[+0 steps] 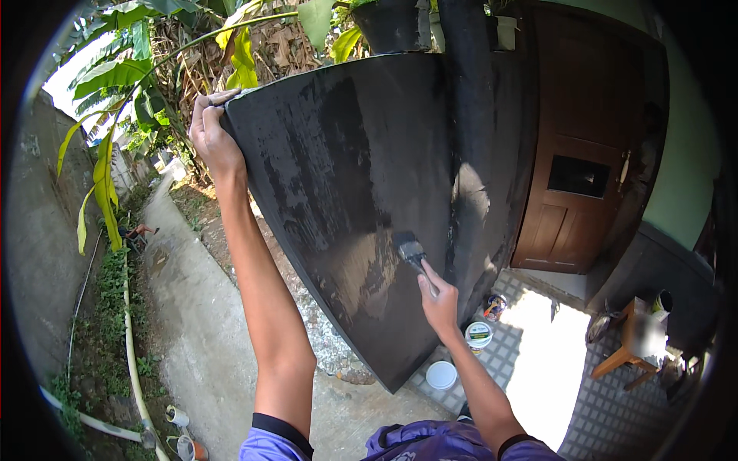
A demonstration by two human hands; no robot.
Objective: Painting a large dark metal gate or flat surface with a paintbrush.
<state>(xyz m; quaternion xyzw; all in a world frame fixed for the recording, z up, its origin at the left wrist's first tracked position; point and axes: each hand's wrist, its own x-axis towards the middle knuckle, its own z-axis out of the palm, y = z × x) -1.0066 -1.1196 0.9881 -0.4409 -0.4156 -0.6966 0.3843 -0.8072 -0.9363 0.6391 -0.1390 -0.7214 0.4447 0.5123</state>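
Note:
A low wall [323,177] with dark, partly streaked paint stands in front of me. Its lower middle shows a lighter, sunlit patch with thin coverage. Against that face, just right of the patch, rest the dark bristles of a paintbrush [411,250]. My right hand [440,302] is closed around the brush's handle. Up at the wall's top left corner, my left hand [218,142] grips the edge with its fingers bent over the top. Greyish smears mark its fingers.
By the wall's foot on the right sit a white lidded tub [478,335], a white round lid or tub [441,375] and a small can [495,307]. A brown door [565,207] and a wooden stool [626,349] are farther right. Potted plants [392,27] top the wall. A concrete path [181,269] runs left.

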